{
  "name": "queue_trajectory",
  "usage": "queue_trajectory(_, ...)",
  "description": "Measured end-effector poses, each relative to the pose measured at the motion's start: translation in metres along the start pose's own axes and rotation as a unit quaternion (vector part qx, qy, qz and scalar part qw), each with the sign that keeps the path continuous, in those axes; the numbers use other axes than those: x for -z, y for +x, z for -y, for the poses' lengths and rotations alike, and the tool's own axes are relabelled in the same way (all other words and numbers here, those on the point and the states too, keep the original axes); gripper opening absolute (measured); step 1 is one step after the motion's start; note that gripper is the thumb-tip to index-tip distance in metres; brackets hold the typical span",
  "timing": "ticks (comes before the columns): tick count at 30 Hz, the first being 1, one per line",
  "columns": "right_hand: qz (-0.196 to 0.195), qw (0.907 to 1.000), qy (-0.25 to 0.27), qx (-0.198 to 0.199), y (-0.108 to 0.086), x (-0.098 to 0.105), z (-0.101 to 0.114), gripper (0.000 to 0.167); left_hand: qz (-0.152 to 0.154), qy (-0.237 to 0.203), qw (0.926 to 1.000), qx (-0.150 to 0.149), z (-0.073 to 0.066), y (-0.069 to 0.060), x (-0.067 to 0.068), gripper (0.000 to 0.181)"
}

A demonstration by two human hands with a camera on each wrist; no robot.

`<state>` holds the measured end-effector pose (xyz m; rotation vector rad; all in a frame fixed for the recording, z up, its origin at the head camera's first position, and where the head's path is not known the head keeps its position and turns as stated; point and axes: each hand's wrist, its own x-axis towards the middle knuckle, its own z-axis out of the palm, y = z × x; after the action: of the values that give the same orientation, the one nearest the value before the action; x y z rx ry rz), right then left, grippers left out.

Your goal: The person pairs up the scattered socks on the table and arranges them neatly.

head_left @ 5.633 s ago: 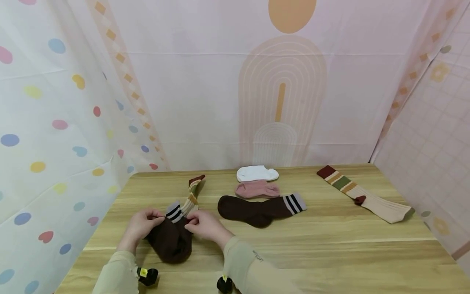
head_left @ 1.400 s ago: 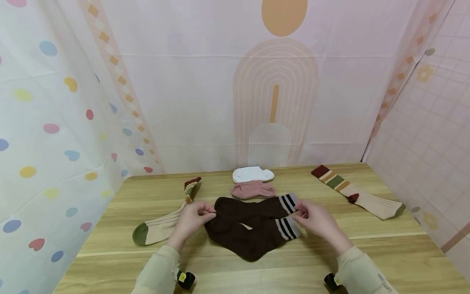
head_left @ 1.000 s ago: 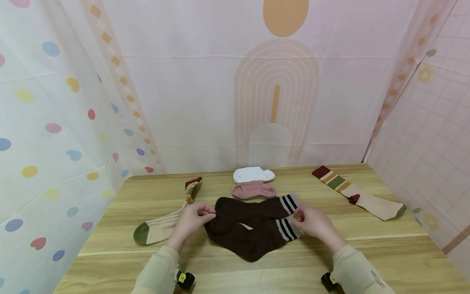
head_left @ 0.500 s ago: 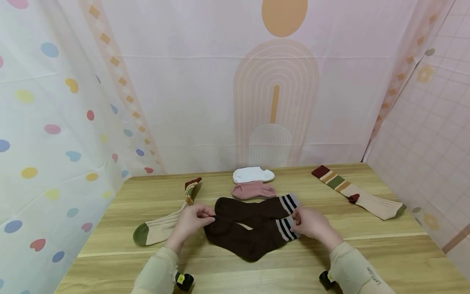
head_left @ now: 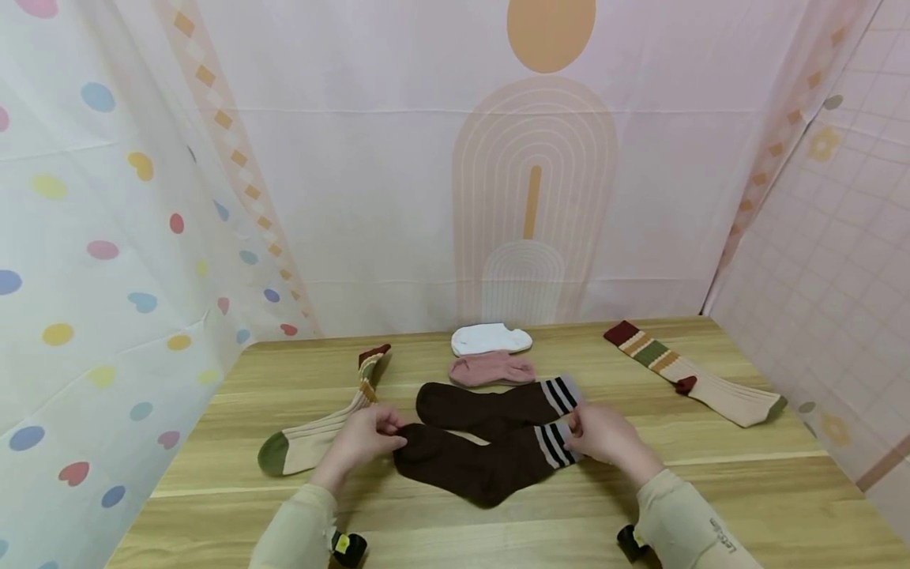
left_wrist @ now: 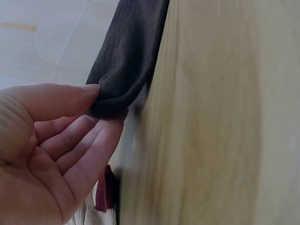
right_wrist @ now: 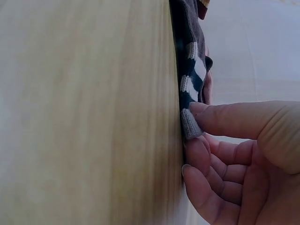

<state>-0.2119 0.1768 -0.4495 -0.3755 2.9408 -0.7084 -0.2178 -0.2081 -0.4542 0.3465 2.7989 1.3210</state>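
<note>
Two dark brown socks with grey, black-striped cuffs lie one in front of the other on the table, toes to the left. My left hand (head_left: 364, 436) pinches the toe of the front brown sock (head_left: 455, 466); the left wrist view shows thumb and fingers on the toe (left_wrist: 117, 89). At the other end my right hand (head_left: 610, 439) pinches its striped cuff (head_left: 557, 444), and the right wrist view shows the grey edge (right_wrist: 190, 124) between thumb and finger. The back brown sock (head_left: 483, 405) lies flat just behind.
Behind the brown socks lie a pink sock (head_left: 490, 369) and a white sock (head_left: 490, 338). A cream sock with a green toe (head_left: 313, 442) lies beside my left hand. Another cream sock (head_left: 732, 399) lies at the right of the wooden table (head_left: 711, 482). Patterned cloth hangs around the table.
Earlier the front brown sock was bunched at the left; now it lies stretched beside the other one. In the last second my left hand has drawn its toe slightly nearer and left.
</note>
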Motion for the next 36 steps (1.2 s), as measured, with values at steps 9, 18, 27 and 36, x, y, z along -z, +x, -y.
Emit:
queue_trajectory(9,0.004,0.9996,0.027,0.008,-0.004,0.002,-0.006,0.033,0.017,-0.037,0.9991,0.0,0.005,-0.002,-0.001,0.012)
queue_trajectory(18,0.011,0.9908,0.113,0.074,-0.011,0.012,-0.015,0.023,0.006,-0.062,0.9977,0.028,0.0,-0.005,-0.003,0.007)
queue_trajectory(27,0.031,0.9732,0.194,0.119,-0.015,0.034,-0.011,0.012,-0.054,-0.073,0.9951,0.04,-0.015,-0.003,-0.001,0.008)
queue_trajectory(36,-0.019,0.9526,0.289,0.094,-0.009,0.058,-0.004,0.011,-0.097,-0.086,0.9909,0.036,-0.031,0.006,0.006,0.009)
